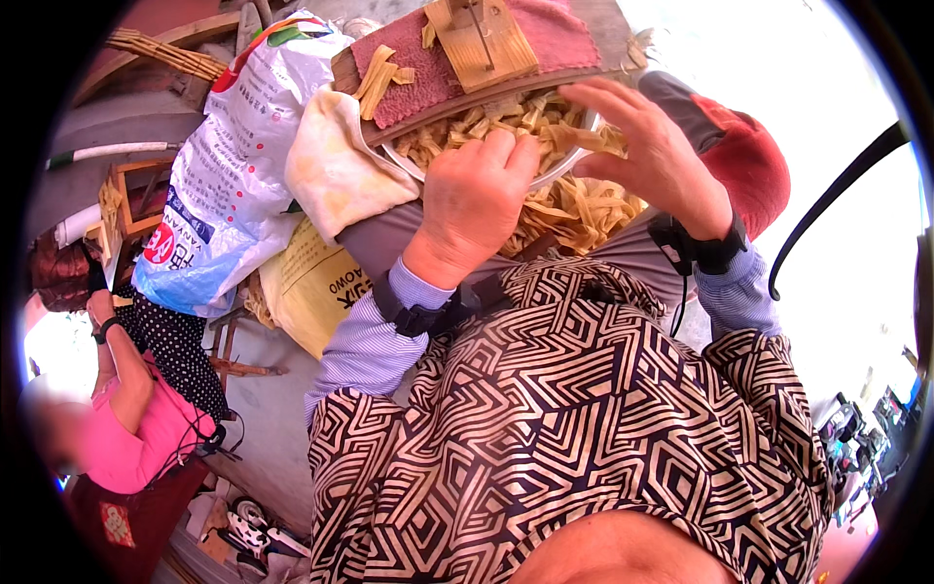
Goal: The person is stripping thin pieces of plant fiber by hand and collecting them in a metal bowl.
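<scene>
Above a white-rimmed basin full of pale yellow plant-like strips, my left hand is curled with its fingers bent down. Whether a strip lies between those fingers is hidden. My right hand is at the basin's right side, thumb and fingers spread apart, with a strip visible in the gap. Across the basin's far side lies a wooden board covered by a red cloth. On it stands a wooden block with a thin metal rod. Longer, ribbon-like strips lie below the basin, in my lap.
A folded whitish cloth drapes by my left knee. Left of it are a white printed sack and a yellow sack. Another person in pink sits at the left. Several loose strips rest on the board.
</scene>
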Available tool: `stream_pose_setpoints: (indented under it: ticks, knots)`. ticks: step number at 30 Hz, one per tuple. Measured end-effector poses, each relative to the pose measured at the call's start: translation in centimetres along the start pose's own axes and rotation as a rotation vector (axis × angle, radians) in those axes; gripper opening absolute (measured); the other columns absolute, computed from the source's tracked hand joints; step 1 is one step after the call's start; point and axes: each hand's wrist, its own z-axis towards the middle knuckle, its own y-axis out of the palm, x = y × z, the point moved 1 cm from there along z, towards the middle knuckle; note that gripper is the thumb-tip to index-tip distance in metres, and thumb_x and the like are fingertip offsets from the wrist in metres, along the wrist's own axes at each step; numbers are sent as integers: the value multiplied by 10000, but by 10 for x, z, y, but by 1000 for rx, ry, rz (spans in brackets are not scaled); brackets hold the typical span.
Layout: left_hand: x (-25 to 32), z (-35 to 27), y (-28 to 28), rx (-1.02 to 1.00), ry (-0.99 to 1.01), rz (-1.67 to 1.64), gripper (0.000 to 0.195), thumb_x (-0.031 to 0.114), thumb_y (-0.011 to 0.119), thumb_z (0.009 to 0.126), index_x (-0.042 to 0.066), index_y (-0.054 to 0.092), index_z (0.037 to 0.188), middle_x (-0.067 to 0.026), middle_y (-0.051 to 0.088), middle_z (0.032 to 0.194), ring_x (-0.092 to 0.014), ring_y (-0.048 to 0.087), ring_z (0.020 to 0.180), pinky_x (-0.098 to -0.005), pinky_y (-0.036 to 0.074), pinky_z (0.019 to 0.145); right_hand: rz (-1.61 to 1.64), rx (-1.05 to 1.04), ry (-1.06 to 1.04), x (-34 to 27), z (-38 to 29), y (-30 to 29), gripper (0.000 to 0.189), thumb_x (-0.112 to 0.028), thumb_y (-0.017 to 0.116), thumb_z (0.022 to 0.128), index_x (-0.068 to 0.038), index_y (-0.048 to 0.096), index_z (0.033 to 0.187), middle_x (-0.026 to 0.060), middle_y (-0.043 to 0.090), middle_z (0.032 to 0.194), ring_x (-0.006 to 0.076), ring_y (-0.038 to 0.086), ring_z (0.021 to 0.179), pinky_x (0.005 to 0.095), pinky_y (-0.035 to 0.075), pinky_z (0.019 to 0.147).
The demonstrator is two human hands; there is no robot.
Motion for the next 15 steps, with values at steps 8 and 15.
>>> stream_pose_setpoints:
  ticks: [8, 15]
  knots:
    - [-10, 0, -19, -267, -179, -689, 140, 100, 598, 895, 1, 638, 986, -110, 626, 766, -257, 604, 666, -311, 459, 592, 379, -414, 263, -20, 12, -6, 240, -114, 710, 813, -4, 618, 1005, 99, 641, 775, 154, 593, 706, 304, 480, 657]
    - [-12, -6, -9, -305, -446, -1142, 186, 177, 592, 918, -1, 627, 876, -112, 527, 638, -195, 496, 545, -336, 413, 540, 514, -266, 331, -14, 1, -5, 194, -121, 686, 843, -21, 642, 1003, 40, 615, 718, 142, 595, 677, 293, 494, 638]
